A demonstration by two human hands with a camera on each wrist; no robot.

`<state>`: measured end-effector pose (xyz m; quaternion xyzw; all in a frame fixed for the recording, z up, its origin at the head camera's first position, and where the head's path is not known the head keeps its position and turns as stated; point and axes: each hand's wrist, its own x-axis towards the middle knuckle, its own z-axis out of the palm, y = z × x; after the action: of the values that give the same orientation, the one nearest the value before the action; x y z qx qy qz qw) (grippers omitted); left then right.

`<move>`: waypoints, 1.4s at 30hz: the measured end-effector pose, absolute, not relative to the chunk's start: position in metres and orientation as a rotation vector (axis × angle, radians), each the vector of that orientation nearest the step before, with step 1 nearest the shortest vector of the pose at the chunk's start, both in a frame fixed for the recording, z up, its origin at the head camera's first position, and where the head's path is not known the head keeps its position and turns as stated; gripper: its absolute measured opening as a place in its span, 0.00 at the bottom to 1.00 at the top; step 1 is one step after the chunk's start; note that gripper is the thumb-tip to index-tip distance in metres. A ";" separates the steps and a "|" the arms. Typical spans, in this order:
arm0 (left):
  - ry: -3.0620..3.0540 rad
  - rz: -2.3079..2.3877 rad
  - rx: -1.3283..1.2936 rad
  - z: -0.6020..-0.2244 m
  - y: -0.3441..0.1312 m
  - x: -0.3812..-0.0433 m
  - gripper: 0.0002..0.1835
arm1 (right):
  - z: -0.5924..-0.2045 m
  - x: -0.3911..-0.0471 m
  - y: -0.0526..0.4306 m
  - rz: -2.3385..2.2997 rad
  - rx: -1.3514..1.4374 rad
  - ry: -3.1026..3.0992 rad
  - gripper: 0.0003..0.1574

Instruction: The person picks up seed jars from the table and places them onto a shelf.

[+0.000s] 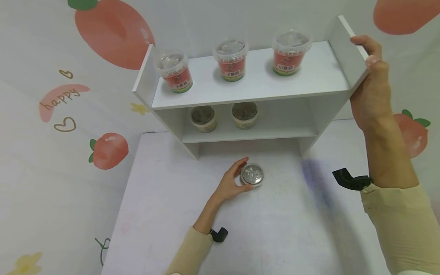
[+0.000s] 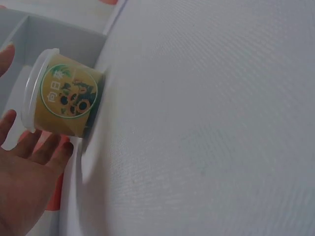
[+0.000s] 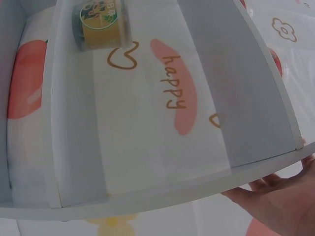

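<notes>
On the white table, a small tub (image 1: 252, 174) with a foil top stands below the shelf unit. My left hand (image 1: 232, 183) curves around its left side, thumb at the near rim and fingers at the far side. In the left wrist view the tub (image 2: 69, 93) shows a yellow sunflower label and a clear lid, and the fingers (image 2: 47, 147) are spread beside it, not closed around it. My right hand (image 1: 374, 84) grips the right side panel of the white shelf unit (image 1: 330, 84); in the right wrist view that hand (image 3: 283, 201) is at the panel's edge.
Three red-labelled tubs (image 1: 231, 68) with clear lids stand along the top shelf. Two pale tubs (image 1: 245, 114) sit on the lower shelf, left of its right end. A wall with fruit prints (image 1: 110, 151) rises behind and to the left of the table (image 1: 275, 229).
</notes>
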<state>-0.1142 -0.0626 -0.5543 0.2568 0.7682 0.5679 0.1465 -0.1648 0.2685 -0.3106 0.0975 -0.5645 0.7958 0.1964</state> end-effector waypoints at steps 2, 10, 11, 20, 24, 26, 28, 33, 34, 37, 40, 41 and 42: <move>2.205 1.602 0.724 -0.554 -0.062 -0.115 0.51 | -0.311 -0.165 0.268 2.217 0.279 -1.583 0.31; 2.208 1.533 0.724 -0.555 -0.057 -0.115 0.52 | -0.312 -0.167 0.269 2.248 0.275 -1.545 0.30; 2.216 1.525 0.720 -0.555 -0.056 -0.115 0.52 | -0.312 -0.168 0.269 2.250 0.275 -1.541 0.30; 2.251 1.470 0.726 -0.559 -0.052 -0.117 0.52 | -0.313 -0.170 0.271 2.269 0.257 -1.552 0.30; 2.258 1.442 0.697 -0.560 -0.050 -0.117 0.53 | -0.313 -0.170 0.271 2.272 0.256 -1.545 0.30; 2.266 1.434 0.674 -0.561 -0.048 -0.117 0.53 | -0.313 -0.170 0.270 2.272 0.256 -1.543 0.30; 2.272 1.433 0.661 -0.562 -0.047 -0.116 0.53 | -0.312 -0.170 0.270 2.275 0.254 -1.536 0.30; 2.270 1.453 0.653 -0.564 -0.046 -0.116 0.52 | -0.312 -0.170 0.270 2.266 0.246 -1.541 0.30; 2.266 1.459 0.655 -0.564 -0.046 -0.116 0.51 | -0.312 -0.169 0.270 2.261 0.243 -1.547 0.30; 2.259 1.468 0.660 -0.565 -0.046 -0.116 0.51 | -0.312 -0.168 0.270 2.236 0.237 -1.578 0.30; 2.254 1.472 0.655 -0.565 -0.045 -0.116 0.51 | -0.313 -0.168 0.270 2.224 0.233 -1.595 0.31; 2.259 1.469 0.652 -0.565 -0.045 -0.116 0.51 | -0.313 -0.168 0.270 2.223 0.232 -1.598 0.31; 2.261 1.467 0.647 -0.565 -0.045 -0.116 0.51 | -0.313 -0.168 0.270 2.223 0.230 -1.599 0.31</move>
<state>-0.1157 -0.0445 -0.5653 0.2293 0.8019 0.5202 0.1839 -0.1678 0.2700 -0.3127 0.0822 -0.5705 0.7934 0.1956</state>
